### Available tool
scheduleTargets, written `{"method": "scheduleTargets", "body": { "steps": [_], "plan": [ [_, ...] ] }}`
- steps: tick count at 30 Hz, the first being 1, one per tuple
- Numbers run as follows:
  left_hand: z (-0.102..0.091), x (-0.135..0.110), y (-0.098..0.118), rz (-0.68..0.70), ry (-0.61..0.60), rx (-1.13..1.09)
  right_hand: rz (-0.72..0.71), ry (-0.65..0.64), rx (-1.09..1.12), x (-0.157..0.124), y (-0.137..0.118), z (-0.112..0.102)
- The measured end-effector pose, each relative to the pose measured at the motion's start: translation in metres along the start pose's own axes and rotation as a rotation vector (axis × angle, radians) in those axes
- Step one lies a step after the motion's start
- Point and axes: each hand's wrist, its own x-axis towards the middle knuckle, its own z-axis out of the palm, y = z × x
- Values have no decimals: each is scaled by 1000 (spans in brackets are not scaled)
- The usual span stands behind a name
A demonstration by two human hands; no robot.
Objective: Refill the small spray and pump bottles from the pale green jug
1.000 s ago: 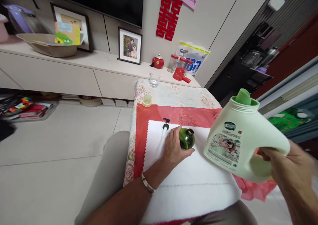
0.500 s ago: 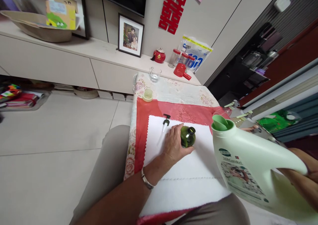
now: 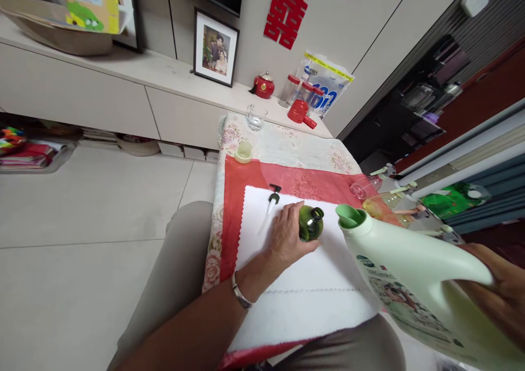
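"What could go wrong here, left to right?"

"On the white towel (image 3: pixel 303 311), the left hand (image 3: pixel 285 237) is curled around the open green glass-look bottle (image 3: pixel 310 224), which stands near the towel's middle; a slack hold could let it tip. At the towel's right, the right hand (image 3: pixel 502 283) grips the uncapped detergent jug (image 3: pixel 414 251), leaning left. It looks bulky, so a sagging hand could cause a spill onto the towel."

"And the counts?"

"One pale cap (image 3: pixel 243 152) past the towel's far left corner, one pump dispenser head (image 3: pixel 274 198) lying on the towel's left part, three red-lidded jars (image 3: pixel 289 90) well beyond its far edge, one bottle, one jug, two hands."
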Motion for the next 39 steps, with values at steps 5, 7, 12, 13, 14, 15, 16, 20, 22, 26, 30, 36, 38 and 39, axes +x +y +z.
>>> {"method": "scheduleTargets", "body": {
  "steps": [5,7,12,13,14,15,16,20,22,26,30,36,38,39],
  "plan": [
    [-2,0,3,-10,-13,16,38,-78,-11,5,-12,-8],
    [-2,0,4,-10,-13,23,37,-63,-34,6,-16,-10],
    [-2,0,4,-8,-13,23,37,-83,-69,10,-20,-12],
    [-2,0,3,-7,-14,22,33,-88,-76,11,-21,-13],
    [-2,0,3,-5,-15,23,27,-93,-83,12,-21,-13],
    [-2,0,3,-4,-15,23,24,-92,-94,13,-22,-13],
    [-2,0,3,-3,-14,24,23,-89,-110,15,-23,-14],
    [-2,0,4,3,-13,34,44,-102,-178,19,-31,-18],
    [-2,0,3,3,-12,43,57,-132,-192,20,-35,-21],
    [-1,0,3,1,-14,48,61,-153,-231,22,-36,-23],
    [-2,0,4,-3,-16,43,40,-150,-237,22,-29,-21],
    [-2,1,4,-4,-17,29,12,-114,-219,25,-21,-17],
    [-2,1,3,5,-13,32,11,-138,-210,26,-17,-15],
    [-2,0,3,8,-13,34,5,-141,-212,26,-16,-15]
  ]
}}
